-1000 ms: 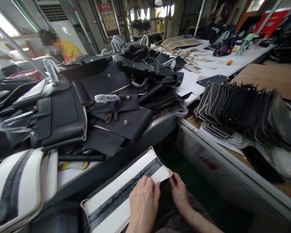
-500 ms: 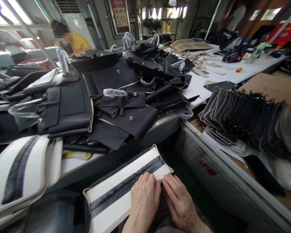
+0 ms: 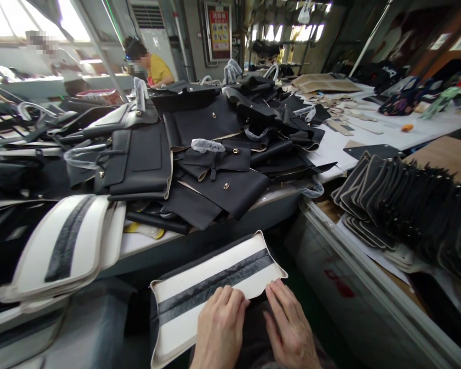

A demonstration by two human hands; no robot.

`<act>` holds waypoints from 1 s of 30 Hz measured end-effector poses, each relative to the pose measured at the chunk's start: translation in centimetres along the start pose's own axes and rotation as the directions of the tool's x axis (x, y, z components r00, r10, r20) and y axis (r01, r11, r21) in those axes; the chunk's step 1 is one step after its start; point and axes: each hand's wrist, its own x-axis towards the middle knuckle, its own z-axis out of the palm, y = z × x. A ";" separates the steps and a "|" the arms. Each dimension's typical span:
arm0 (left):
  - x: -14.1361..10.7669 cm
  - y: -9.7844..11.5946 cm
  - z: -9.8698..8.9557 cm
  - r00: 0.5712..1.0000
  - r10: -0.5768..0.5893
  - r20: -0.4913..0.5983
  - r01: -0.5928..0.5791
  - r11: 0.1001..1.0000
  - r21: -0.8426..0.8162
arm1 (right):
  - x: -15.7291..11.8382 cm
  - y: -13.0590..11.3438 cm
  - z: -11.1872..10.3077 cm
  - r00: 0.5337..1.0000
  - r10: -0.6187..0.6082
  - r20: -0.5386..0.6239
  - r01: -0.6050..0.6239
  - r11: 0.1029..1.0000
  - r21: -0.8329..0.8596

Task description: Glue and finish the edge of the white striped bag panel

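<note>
A white rectangular bag piece with a dark stripe down its length point(image 3: 192, 279) lies tilted in front of me, its raised edges forming peaks at the corners. Black material shows along its far side. My left hand point(image 3: 221, 325) is curled over the near long edge, fingers bent and thumb tucked against them. Close to the near right corner, my right hand point(image 3: 290, 323) touches the edge with outstretched fingertips, its thumb held apart. The underside of the piece is hidden.
Black bag parts with plastic-wrapped handles point(image 3: 207, 146) cover the table ahead. A stack of white striped pieces point(image 3: 92, 241) lies left. Right, a row of dark panels point(image 3: 403, 205) stands by a metal-edged bench point(image 3: 353, 256). A person in yellow point(image 3: 159, 69) sits beyond.
My hands have moved slightly apart, the right thumb coming away from the edge. The view has turned left, so the surroundings appear shifted right.
</note>
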 end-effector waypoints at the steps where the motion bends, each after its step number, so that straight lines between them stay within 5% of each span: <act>1: 0.0 0.0 0.2 1.000 0.000 -0.007 0.000 1.000 0.014 | 0.0 -0.2 0.1 1.000 -0.003 -0.012 0.003 1.000 0.007; 11: 0.4 0.0 0.2 1.000 -0.007 -0.022 0.008 0.998 0.062 | -0.1 -1.8 1.5 0.996 -0.064 -0.062 0.067 0.997 0.043; 17: 0.5 -0.3 -0.1 0.999 -0.017 -0.043 0.015 0.999 -0.047 | 0.3 -2.9 2.5 0.993 -0.070 -0.095 0.070 0.998 -0.001; 22: -1.8 -1.1 -1.2 0.997 0.013 -0.073 -0.017 0.998 -0.056 | 0.4 -3.9 2.6 0.989 -0.114 -0.089 0.111 0.993 -0.038; 30: -5.5 -3.3 -2.2 0.986 -0.087 -0.140 0.092 0.995 0.029 | 0.3 -5.3 3.4 0.981 -0.173 -0.089 0.168 0.984 -0.064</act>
